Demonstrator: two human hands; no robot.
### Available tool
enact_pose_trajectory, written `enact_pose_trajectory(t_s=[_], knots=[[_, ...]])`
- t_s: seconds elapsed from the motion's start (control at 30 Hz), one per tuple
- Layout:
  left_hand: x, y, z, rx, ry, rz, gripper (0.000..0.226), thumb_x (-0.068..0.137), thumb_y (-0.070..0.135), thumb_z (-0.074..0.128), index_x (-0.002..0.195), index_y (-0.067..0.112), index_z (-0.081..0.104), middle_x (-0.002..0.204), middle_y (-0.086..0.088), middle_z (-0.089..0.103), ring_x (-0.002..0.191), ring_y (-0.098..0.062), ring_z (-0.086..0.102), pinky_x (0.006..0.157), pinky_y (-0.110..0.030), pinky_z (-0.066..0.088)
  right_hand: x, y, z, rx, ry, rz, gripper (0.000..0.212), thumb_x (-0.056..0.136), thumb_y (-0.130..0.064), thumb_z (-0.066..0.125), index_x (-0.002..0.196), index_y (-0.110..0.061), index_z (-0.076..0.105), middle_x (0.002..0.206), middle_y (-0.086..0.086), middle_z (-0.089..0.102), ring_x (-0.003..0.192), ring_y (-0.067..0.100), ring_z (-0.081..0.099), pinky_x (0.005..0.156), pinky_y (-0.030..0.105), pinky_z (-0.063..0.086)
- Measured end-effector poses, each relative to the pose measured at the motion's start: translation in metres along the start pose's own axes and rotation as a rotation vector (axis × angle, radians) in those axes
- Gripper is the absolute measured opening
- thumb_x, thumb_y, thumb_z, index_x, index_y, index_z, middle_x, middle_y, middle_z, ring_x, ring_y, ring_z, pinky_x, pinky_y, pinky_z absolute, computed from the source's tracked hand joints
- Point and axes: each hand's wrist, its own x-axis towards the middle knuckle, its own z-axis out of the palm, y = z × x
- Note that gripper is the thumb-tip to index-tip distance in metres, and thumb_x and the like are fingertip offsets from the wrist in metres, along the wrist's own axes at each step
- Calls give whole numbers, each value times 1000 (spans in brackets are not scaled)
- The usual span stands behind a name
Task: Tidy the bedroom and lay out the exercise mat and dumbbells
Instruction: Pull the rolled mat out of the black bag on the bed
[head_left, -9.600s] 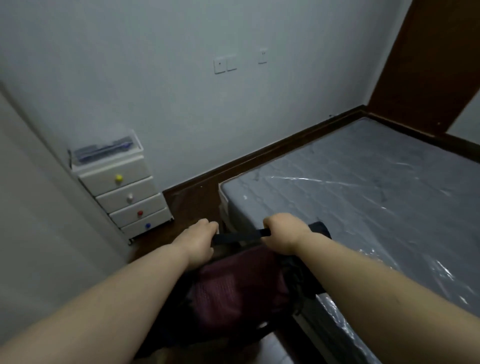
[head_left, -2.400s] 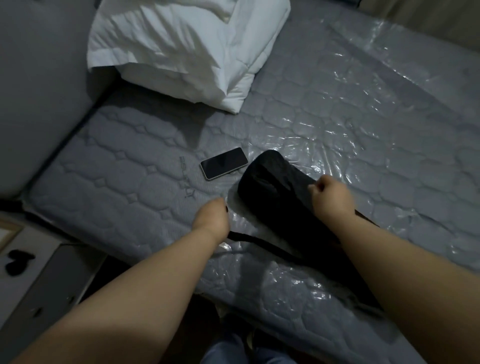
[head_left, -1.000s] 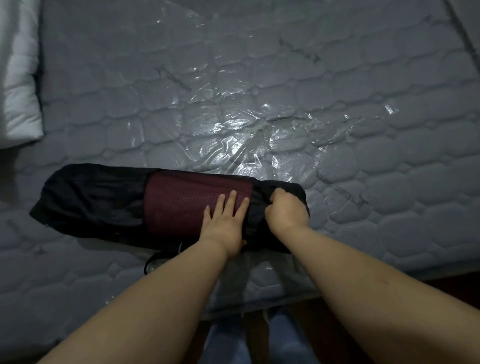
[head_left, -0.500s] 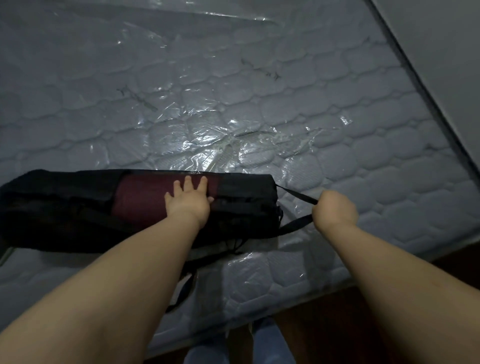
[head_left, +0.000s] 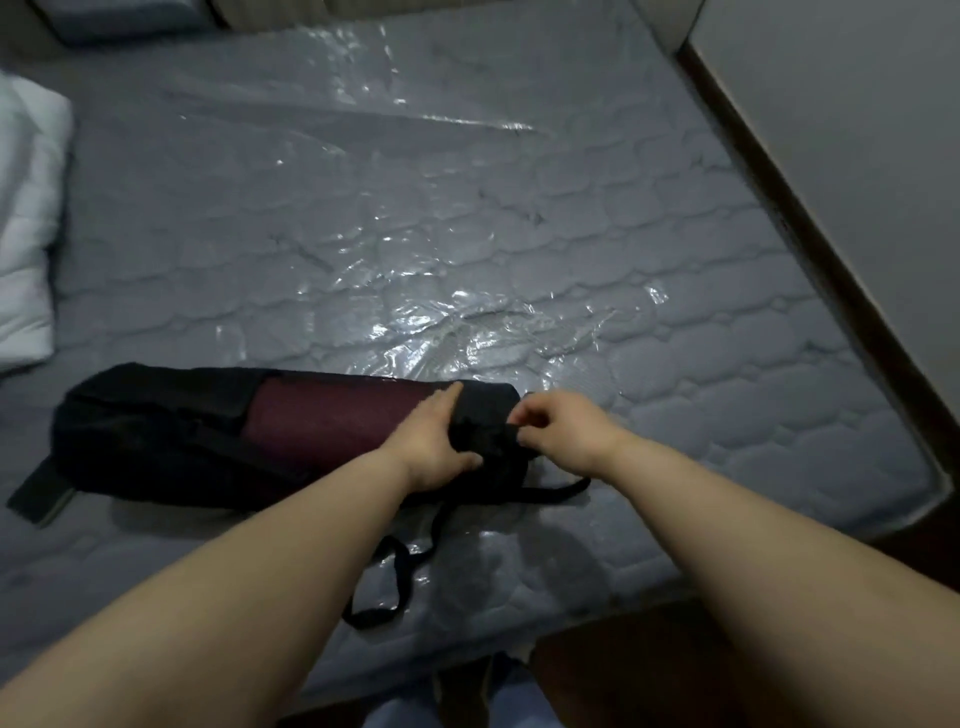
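A rolled maroon exercise mat (head_left: 332, 421) lies in a black carry bag (head_left: 150, 431) across the near part of the mattress. My left hand (head_left: 434, 447) lies on the bag near its right end, fingers straight along the top and thumb underneath. My right hand (head_left: 563, 434) pinches the black fabric at the bag's right mouth (head_left: 493, 431). The bag's black strap (head_left: 400, 571) trails toward the bed's near edge. No dumbbells are in view.
The grey quilted mattress (head_left: 467, 234) is covered in clear plastic film. A white folded duvet (head_left: 26, 234) sits at the left edge. A dark wooden bed frame (head_left: 810, 249) and a pale wall (head_left: 857, 104) run along the right.
My right hand let go of the pulled strap and came back to the bag's right end, where it now pinches the fabric. My left hand slid right along the bag.
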Motion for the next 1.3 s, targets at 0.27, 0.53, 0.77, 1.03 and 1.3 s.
enact_pose_trajectory(t_s=[0.27, 0.53, 0.77, 1.03, 1.3], knots=[[-103, 22, -43, -650, 274, -88, 24, 86, 16, 67, 108, 6, 65, 91, -4, 65, 83, -14, 60, 70, -20, 50, -28, -131, 0, 228, -143, -314, 20, 81, -1, 66, 91, -19, 64, 89, 8, 66, 80, 27, 63, 78, 41, 54], [-215, -70, -96, -1105, 624, -178, 23, 98, 19, 50, 83, 8, 63, 88, -10, 72, 79, -20, 69, 74, -37, 58, -55, -155, 118, -315, -401, -253, 50, 76, -24, 72, 123, -24, 56, 111, 2, 64, 101, 17, 59, 78, 21, 41], [-306, -170, -101, -1108, 871, -270, 19, 98, 24, 48, 81, 21, 58, 99, -10, 58, 87, -24, 61, 47, -26, 54, -71, -245, 150, -400, 60, -176, 27, 90, -31, 56, 106, -9, 61, 102, 16, 64, 88, 32, 62, 70, 30, 47], [-399, -228, -103, -1015, 1046, -316, 20, 93, 5, 49, 98, 22, 58, 103, -9, 63, 76, -21, 65, 61, -31, 53, -154, -398, 252, -335, -196, -537, 49, 77, -23, 71, 121, -18, 50, 107, 6, 58, 89, 19, 56, 68, 21, 41], [-479, -277, -74, -1037, 925, -245, 57, 74, 0, 75, 122, 21, 52, 95, 7, 64, 87, -12, 60, 66, -16, 51, -201, -442, 358, -442, -587, -792, 28, 75, -16, 69, 96, -24, 51, 92, -2, 57, 80, 12, 57, 60, 25, 49]])
